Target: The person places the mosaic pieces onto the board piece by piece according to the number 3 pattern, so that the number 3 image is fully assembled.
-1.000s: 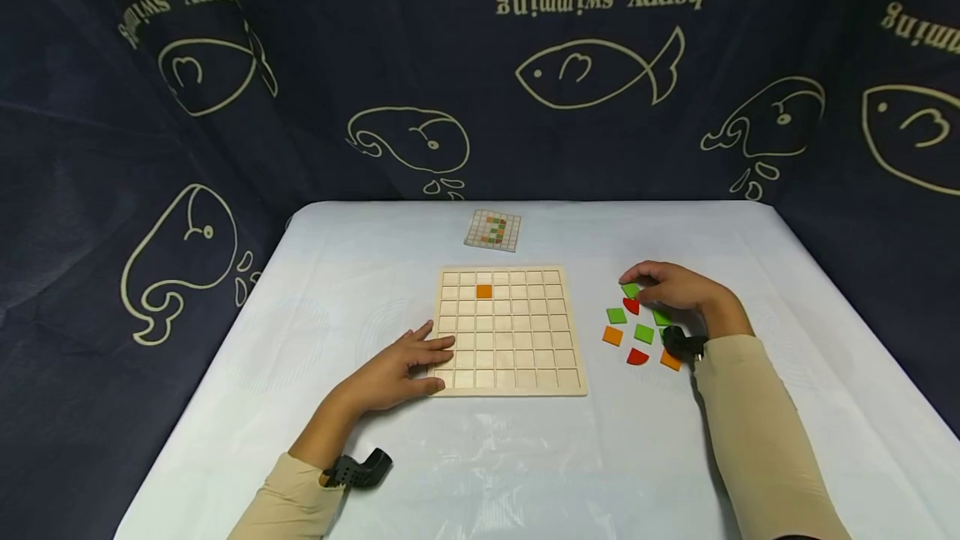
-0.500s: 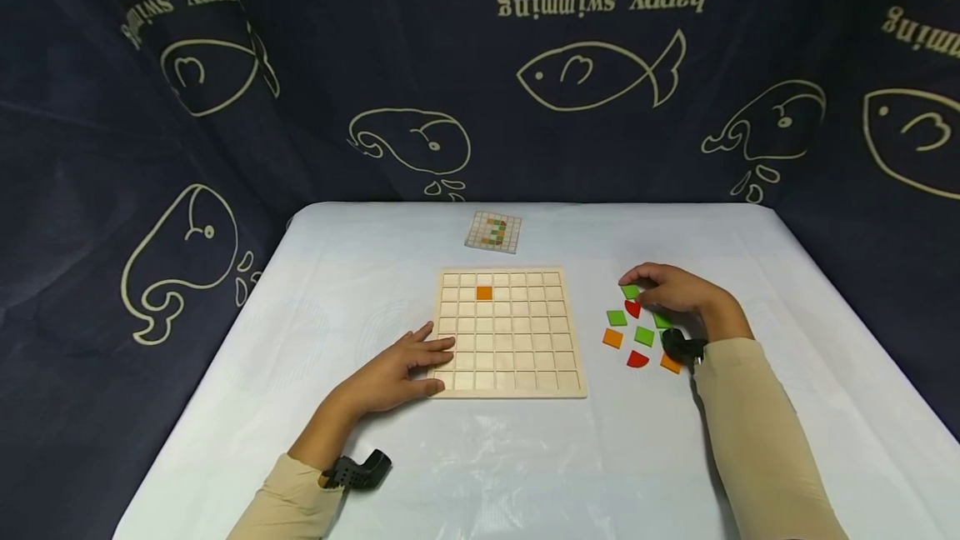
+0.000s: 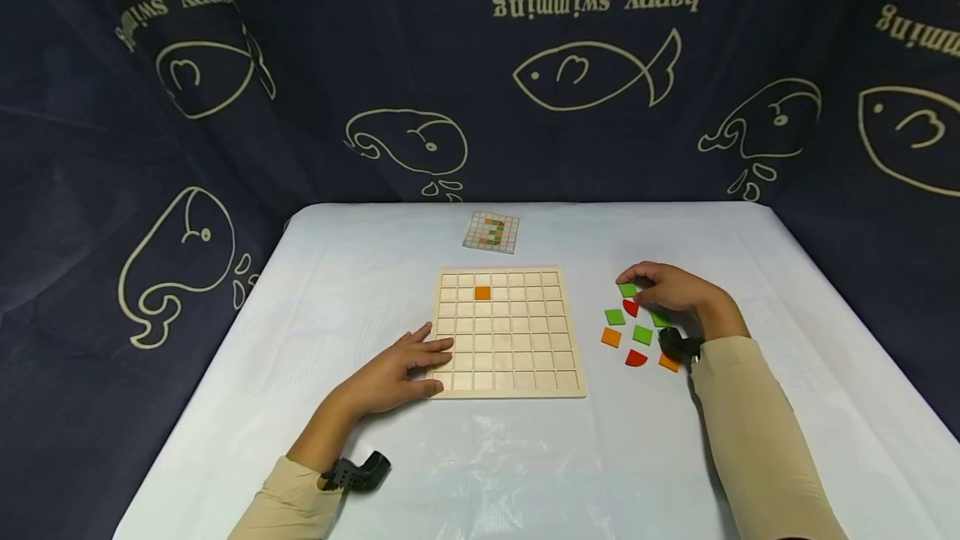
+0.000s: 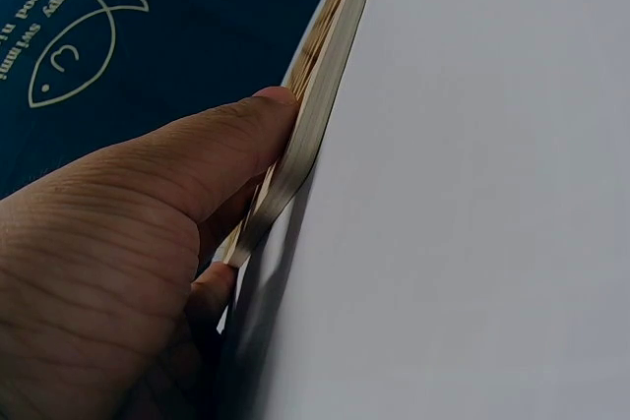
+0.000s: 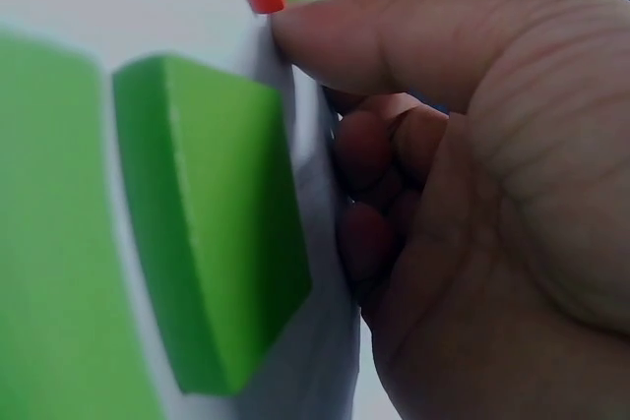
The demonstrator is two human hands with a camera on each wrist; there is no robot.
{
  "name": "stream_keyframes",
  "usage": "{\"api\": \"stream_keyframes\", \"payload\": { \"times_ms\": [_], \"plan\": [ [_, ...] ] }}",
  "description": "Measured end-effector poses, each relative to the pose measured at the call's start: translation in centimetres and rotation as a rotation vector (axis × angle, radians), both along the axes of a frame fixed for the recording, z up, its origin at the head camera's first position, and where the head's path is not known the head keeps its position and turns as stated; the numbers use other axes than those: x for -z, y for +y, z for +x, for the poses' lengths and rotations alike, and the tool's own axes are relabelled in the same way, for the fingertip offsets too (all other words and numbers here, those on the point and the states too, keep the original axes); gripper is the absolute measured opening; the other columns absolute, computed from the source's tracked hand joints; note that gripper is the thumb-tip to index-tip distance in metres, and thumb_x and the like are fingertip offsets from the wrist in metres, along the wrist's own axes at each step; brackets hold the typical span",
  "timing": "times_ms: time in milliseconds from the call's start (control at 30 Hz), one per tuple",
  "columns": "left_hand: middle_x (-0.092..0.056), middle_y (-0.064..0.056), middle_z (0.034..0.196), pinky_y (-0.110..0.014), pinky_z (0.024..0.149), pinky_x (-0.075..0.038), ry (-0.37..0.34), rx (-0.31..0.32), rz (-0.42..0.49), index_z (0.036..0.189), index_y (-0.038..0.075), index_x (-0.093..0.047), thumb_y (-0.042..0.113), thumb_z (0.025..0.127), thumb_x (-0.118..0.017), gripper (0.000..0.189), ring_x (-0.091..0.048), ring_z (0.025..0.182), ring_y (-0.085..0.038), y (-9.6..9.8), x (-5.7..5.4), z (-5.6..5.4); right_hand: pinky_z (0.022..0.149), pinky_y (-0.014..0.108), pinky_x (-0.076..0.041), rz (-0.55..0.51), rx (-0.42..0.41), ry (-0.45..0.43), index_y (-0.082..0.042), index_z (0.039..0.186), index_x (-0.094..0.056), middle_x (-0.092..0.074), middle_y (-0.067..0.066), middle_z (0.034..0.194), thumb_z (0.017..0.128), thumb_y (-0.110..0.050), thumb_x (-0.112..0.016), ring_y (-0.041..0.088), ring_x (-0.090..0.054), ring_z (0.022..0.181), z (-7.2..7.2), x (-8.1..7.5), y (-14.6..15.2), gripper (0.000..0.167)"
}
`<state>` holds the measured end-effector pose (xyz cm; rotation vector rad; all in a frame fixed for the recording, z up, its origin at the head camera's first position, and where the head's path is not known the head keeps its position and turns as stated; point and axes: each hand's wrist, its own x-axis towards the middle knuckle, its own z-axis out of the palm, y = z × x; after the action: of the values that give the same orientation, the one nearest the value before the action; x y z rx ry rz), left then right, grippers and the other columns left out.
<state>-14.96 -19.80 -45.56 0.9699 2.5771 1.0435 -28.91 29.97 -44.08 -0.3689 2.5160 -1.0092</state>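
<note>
My left hand (image 3: pixel 393 373) rests on the left edge of a wooden grid board (image 3: pixel 525 332), its fingers spread. In the left wrist view the thumb (image 4: pixel 241 135) touches the board's rim (image 4: pixel 330 86). One orange square tile (image 3: pixel 483 293) sits in a cell of the board's second row. Right of the board, my right hand (image 3: pixel 675 286) pinches a green square tile (image 3: pixel 627 290) between thumb and fingers, at table level. A red quarter-round tile (image 3: pixel 631 307) lies by the thumb. In the right wrist view, another green tile (image 5: pixel 217 213) is beside the curled fingers.
Loose tiles lie below the right hand, among them an orange square (image 3: pixel 611 337), a green square (image 3: pixel 642 335) and a red quarter-round (image 3: pixel 636 358). Behind the board lies a small pattern card (image 3: pixel 491 232). A dark printed cloth (image 3: pixel 420 65) hangs behind the white table (image 3: pixel 337 273).
</note>
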Motion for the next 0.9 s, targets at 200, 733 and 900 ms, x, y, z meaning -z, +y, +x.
{"api": "stream_keyframes", "payload": {
  "times_ms": [200, 733, 900],
  "plan": [
    [-0.046, 0.000, 0.151, -0.057, 0.119, -0.009, -0.004, 0.000, 0.003, 0.137, 0.007, -0.061, 0.030, 0.093, -0.072, 0.051, -0.015, 0.150, -0.033, 0.0, -0.1, 0.1, 0.106, 0.054, -0.035, 0.011, 0.006, 0.016, -0.003, 0.129, -0.060, -0.053, 0.019, 0.133, 0.091, -0.001, -0.060, 0.035, -0.043, 0.118, 0.2, 0.1, 0.0, 0.038],
    [-0.047, -0.002, 0.150, -0.057, 0.119, -0.009, 0.008, 0.006, 0.005, 0.136, 0.005, -0.061, 0.031, 0.093, -0.072, 0.051, -0.016, 0.149, -0.034, -0.1, 0.1, 0.0, 0.106, 0.055, -0.036, 0.038, 0.020, 0.046, -0.006, 0.131, -0.060, -0.054, 0.017, 0.133, 0.094, -0.005, -0.059, 0.034, -0.044, 0.118, 0.1, -1.3, -0.7, 0.037],
    [-0.047, -0.002, 0.150, -0.057, 0.119, -0.010, 0.011, 0.007, 0.005, 0.136, 0.005, -0.061, 0.030, 0.093, -0.072, 0.051, -0.017, 0.149, -0.034, 0.0, 0.1, 0.0, 0.105, 0.056, -0.037, 0.045, 0.007, 0.093, -0.007, 0.131, -0.061, -0.056, 0.015, 0.132, 0.095, -0.004, -0.057, 0.034, -0.045, 0.116, -0.1, -2.4, -1.6, 0.036]
  ]
}}
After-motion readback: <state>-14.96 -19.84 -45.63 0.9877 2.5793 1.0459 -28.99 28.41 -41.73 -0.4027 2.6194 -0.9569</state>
